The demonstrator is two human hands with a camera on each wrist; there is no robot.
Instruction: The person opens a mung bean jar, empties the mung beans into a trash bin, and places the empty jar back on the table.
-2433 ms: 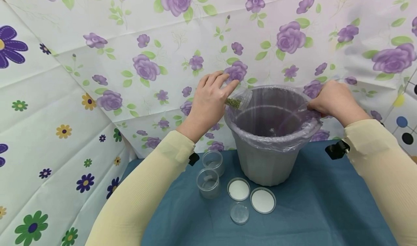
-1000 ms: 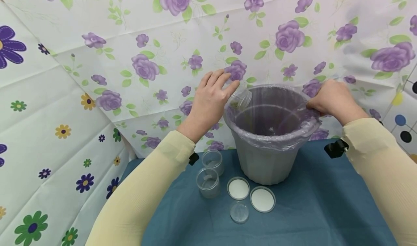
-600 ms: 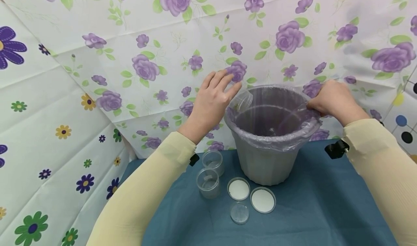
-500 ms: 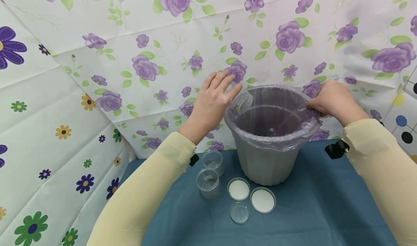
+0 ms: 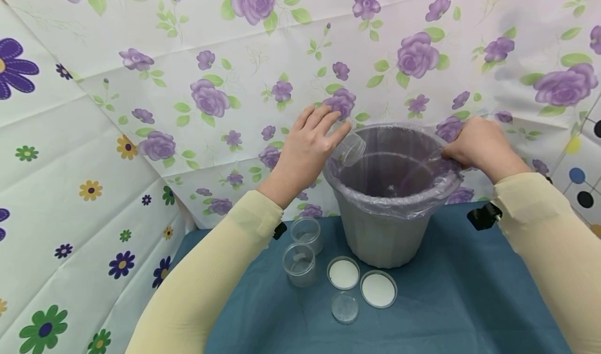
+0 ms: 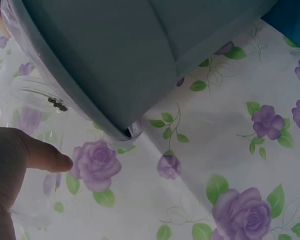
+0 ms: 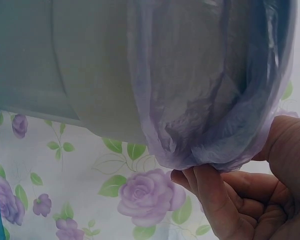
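Note:
My left hand [image 5: 307,150] holds a clear plastic jar [image 5: 352,149] on its side, mouth over the left rim of a grey trash can [image 5: 382,239]. In the left wrist view, a few dark green grains [image 6: 57,104] lie near the jar's mouth, beyond the thumb [image 6: 50,159]. A thin purple bin liner [image 5: 399,205] is folded over the can's rim. My right hand [image 5: 483,148] grips the rim and liner on the right side. Seen from the right wrist, its fingers [image 7: 210,190] curl under the liner-covered edge [image 7: 205,155]. The can's bottom is partly hidden.
Two open clear jars [image 5: 299,265] stand left of the can on the blue tablecloth [image 5: 446,312]. Before the can lie two round lids with white liners [image 5: 343,274] and one clear lid [image 5: 345,308]. A floral sheet [image 5: 263,72] hangs close behind.
The green grains that filled the jar's lower side have mostly left it, and it is now nearly bare. My left hand has shifted slightly right and tilted the jar further. The right hand stays put.

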